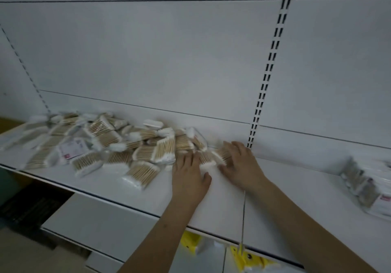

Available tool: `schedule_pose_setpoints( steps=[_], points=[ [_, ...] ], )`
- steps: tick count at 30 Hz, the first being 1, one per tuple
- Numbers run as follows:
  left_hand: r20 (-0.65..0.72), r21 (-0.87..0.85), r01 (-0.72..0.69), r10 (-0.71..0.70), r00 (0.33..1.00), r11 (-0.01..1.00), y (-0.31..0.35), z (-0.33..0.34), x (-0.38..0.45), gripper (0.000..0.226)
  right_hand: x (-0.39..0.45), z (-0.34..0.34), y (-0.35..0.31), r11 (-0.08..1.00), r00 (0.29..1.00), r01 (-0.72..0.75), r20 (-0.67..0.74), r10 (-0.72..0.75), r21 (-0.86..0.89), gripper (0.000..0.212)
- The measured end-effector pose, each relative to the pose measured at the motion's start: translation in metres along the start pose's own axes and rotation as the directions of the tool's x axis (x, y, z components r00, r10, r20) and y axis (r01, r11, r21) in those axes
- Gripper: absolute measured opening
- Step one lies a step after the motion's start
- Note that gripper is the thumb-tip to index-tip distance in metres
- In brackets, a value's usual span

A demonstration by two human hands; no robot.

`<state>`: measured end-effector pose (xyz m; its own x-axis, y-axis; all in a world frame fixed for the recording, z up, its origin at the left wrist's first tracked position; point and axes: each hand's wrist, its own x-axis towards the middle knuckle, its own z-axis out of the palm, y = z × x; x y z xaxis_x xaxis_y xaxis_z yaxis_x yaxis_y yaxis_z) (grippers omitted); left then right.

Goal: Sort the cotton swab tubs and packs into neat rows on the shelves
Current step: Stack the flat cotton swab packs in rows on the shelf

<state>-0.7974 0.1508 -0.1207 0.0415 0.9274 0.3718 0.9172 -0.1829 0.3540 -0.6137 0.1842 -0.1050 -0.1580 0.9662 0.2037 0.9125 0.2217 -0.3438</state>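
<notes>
White shop shelving here, plain back panel with a slotted upright (268,76) running down it, and a wide white shelf (211,205) at about waist level. Both hands are flat on that shelf, palms down, close together. The left hand (188,173) has its fingers straight and spread, tips resting on a swab pack (206,159) that lies between the two hands. The right hand (238,164) is also laid out loosely, fingers over another pack (222,153) just beyond them. It's blurry, so I can't tell if either thumb is actually hooking a pack, but it looks more like pressing and sliding than gripping, probably to drag packs out of the heap and square them up.

Off to the left hand's side is the big messy pile of packs (101,143), overlapping at all angles, nothing rowed yet. Well out past the right hand sits a smaller bunch of packs (364,186). Below the wrists, yellow packets (190,243) peek out from the lower shelf.
</notes>
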Motion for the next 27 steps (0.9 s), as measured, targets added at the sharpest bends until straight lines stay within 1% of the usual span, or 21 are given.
schedule_pose_setpoints(
  steps=[2, 3, 5, 8, 11, 12, 14, 16, 17, 19, 21, 23, 24, 26, 27],
  points=[
    [0.014, 0.083, 0.011, -0.012, 1.000, 0.997, 0.003, 0.005, 0.002, 0.071, 0.001, 0.013, 0.005, 1.000, 0.999, -0.002, 0.034, 0.001, 0.008, 0.085],
    [0.012, 0.104, 0.012, -0.013, 1.000, 0.994, 0.004, 0.007, 0.003, 0.069, 0.003, 0.015, 0.008, 1.000, 0.999, -0.002, 0.034, 0.001, 0.031, 0.085],
    [-0.006, 0.109, 0.017, -0.017, 1.000, 0.994, 0.004, 0.008, 0.004, 0.064, 0.006, 0.012, 0.011, 0.998, 1.000, 0.013, 0.027, -0.014, 0.058, 0.078],
    [-0.053, 0.126, 0.004, 0.002, 0.999, 0.992, 0.000, 0.009, 0.003, 0.051, 0.006, 0.006, 0.010, 0.999, 0.999, 0.030, 0.014, -0.031, 0.033, 0.068],
    [-0.120, 0.119, -0.015, 0.029, 0.992, 0.993, -0.001, 0.011, 0.003, 0.039, -0.001, 0.003, 0.007, 0.997, 0.998, 0.053, -0.022, -0.054, -0.060, 0.058],
    [-0.133, 0.109, -0.025, 0.040, 0.990, 0.994, -0.001, 0.011, 0.003, 0.038, -0.005, 0.002, 0.007, 0.994, 0.997, 0.060, -0.038, -0.063, -0.090, 0.056],
    [-0.130, 0.104, -0.054, 0.068, 0.989, 0.993, -0.001, 0.011, 0.003, 0.046, -0.012, -0.003, 0.007, 0.995, 0.997, 0.038, -0.063, -0.044, -0.091, 0.058],
    [-0.109, 0.111, -0.088, 0.100, 0.989, 0.990, 0.000, 0.011, 0.001, 0.059, -0.020, -0.011, 0.007, 0.999, 0.998, 0.004, -0.067, -0.007, -0.037, 0.060],
    [-0.099, 0.116, -0.101, 0.113, 0.989, 0.988, 0.000, 0.011, 0.000, 0.062, -0.024, -0.016, 0.008, 1.000, 0.997, -0.012, -0.070, 0.013, 0.014, 0.058],
    [-0.098, 0.116, -0.111, 0.122, 0.988, 0.987, 0.000, 0.009, -0.001, 0.059, -0.033, -0.026, 0.010, 0.989, 0.993, -0.052, -0.098, 0.066, 0.135, 0.044],
    [-0.127, 0.086, -0.140, 0.150, 0.980, 0.986, 0.000, 0.007, 0.000, 0.050, -0.042, -0.034, 0.015, 0.978, 0.982, -0.075, -0.155, 0.106, 0.195, 0.032],
    [-0.161, 0.007, -0.210, 0.208, 0.965, 0.978, 0.001, 0.005, 0.001, 0.041, -0.051, -0.042, 0.019, 0.967, 0.965, -0.086, -0.220, 0.141, 0.241, 0.026],
    [-0.148, -0.067, -0.236, 0.225, 0.963, 0.969, 0.002, 0.003, 0.000, 0.040, -0.055, -0.047, 0.021, 0.949, 0.955, -0.095, -0.241, 0.172, 0.300, 0.024],
    [-0.083, -0.225, -0.223, 0.210, 0.974, 0.948, 0.009, -0.005, -0.004, 0.051, -0.064, -0.057, 0.026, 0.870, 0.936, -0.119, -0.237, 0.259, 0.478, 0.020],
    [-0.058, -0.265, -0.199, 0.190, 0.980, 0.943, 0.014, -0.008, -0.006, 0.056, -0.070, -0.063, 0.029, 0.831, 0.930, -0.127, -0.226, 0.290, 0.542, 0.018]
  ],
)
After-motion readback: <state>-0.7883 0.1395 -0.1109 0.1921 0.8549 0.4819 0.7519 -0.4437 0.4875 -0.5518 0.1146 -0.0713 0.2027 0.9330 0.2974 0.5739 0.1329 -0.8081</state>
